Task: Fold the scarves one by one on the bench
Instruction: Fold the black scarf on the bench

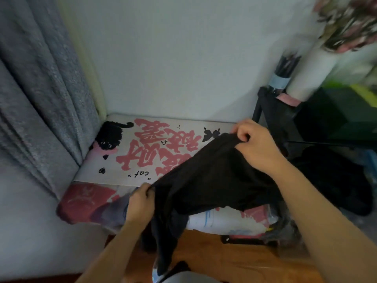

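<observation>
A thin black scarf (pixel 212 180) hangs stretched between my two hands above the bench (pixel 122 176). My left hand (pixel 140 203) pinches its near edge at the bench's front. At the far right of the bench my right hand (pixel 255 144) grips the scarf's upper edge. Slack cloth droops from the left hand down past the bench's front toward the floor. The bench top is a white cushion printed with pink characters and a black cat (pixel 110 137).
A grey curtain (pixel 40 88) hangs at the left and a pale wall stands behind the bench. A black rack (pixel 271 117) holding a pale vase (pixel 310 74) stands at the right. More dark cloth (pixel 334 180) lies right of the bench. Orange-brown floor (pixel 234 262) shows below.
</observation>
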The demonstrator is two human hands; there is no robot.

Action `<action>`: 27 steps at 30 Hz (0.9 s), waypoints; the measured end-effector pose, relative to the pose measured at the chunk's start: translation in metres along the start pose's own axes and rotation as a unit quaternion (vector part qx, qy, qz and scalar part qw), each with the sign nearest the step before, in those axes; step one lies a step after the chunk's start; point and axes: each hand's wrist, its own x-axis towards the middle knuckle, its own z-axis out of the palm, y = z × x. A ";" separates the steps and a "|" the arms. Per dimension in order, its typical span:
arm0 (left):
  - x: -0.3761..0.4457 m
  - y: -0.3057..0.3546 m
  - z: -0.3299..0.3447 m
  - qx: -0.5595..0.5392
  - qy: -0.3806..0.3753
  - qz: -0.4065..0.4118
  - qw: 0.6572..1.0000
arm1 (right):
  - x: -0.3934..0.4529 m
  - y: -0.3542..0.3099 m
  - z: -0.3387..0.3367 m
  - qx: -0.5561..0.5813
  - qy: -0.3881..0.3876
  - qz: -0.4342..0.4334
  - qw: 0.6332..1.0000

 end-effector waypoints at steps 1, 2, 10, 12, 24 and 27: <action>0.005 0.020 -0.012 -0.036 0.009 0.001 0.999 | 0.003 -0.006 -0.012 0.027 0.004 0.007 1.000; 0.015 0.039 -0.026 -0.060 0.035 0.001 0.998 | 0.006 -0.012 -0.024 0.043 0.002 0.006 0.999; -0.017 0.224 -0.044 -0.038 0.183 0.255 0.949 | 0.032 -0.077 -0.124 0.069 0.082 -0.084 0.991; -0.031 0.220 0.003 0.125 0.091 0.253 0.955 | 0.024 -0.081 -0.142 0.076 0.105 -0.099 0.987; 0.029 0.211 -0.140 0.123 0.146 0.127 0.973 | -0.006 -0.014 -0.196 0.122 0.345 0.012 0.931; 0.028 0.263 -0.184 0.062 0.139 0.208 0.966 | -0.001 -0.031 -0.205 0.166 0.367 0.002 0.915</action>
